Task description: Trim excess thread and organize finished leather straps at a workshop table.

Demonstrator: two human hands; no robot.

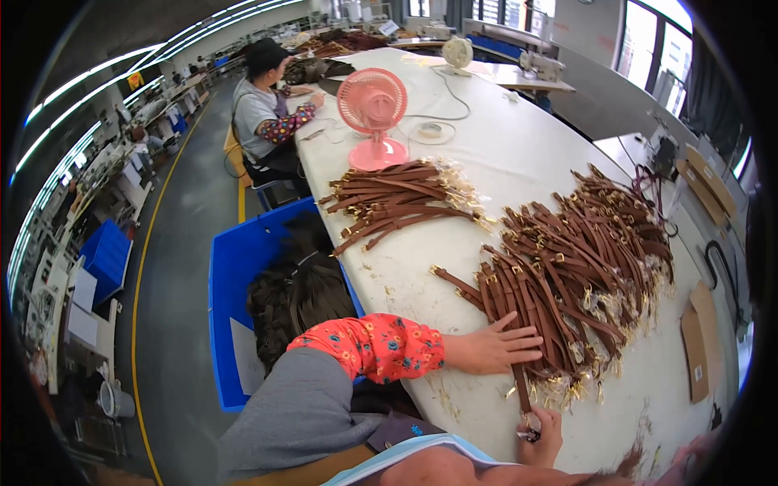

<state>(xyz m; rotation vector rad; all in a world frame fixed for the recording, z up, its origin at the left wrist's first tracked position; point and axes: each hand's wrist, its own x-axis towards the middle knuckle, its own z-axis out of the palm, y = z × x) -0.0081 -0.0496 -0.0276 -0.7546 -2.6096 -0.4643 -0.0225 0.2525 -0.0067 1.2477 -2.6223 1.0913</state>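
My left hand (496,348), in a red flowered sleeve, lies flat with its fingers spread over the near edge of a heap of brown leather straps (559,267). These straps carry gold buckles, and gold metal ends in clear plastic wrap. From beside my left fingertips a single brown leather strap (523,390) runs toward me. Its near end is pinched in my right hand (543,439), close to the table's near side. Part of that end is hidden by my fingers.
A smaller strap pile (397,198) lies farther left, before a pink fan (373,117). Beside the white table (454,283) stands a blue bin (223,324) of dark strips (296,300). Another person (271,113) sits at the far left edge. Cardboard (698,344) is at right.
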